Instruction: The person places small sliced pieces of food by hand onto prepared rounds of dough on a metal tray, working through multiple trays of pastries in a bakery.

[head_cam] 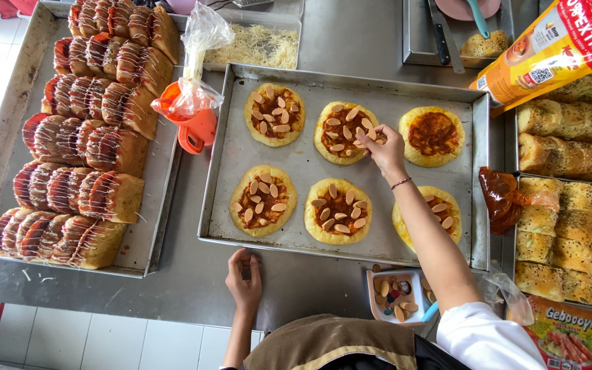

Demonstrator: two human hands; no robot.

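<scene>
Left hand (244,272) rests flat on the counter (193,274) at six o'clock; right hand (381,145) pinches sausage slices (367,130) over the twelve-o'clock pizza (345,133).

I'm seeing a steel counter (193,277) bearing a baking tray (296,161) of small pizzas, a tray (8,123) of drizzled pastries, an orange jug (196,127) and a small white tub (378,305).

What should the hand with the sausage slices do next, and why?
Probably drop the slices it holds onto the top middle pizza, then move to the top right pizza. The right hand is over the middle one's edge, slices in its fingers. The top right one shows only red sauce, while the others already have slices. The left hand rests on the table.
</scene>
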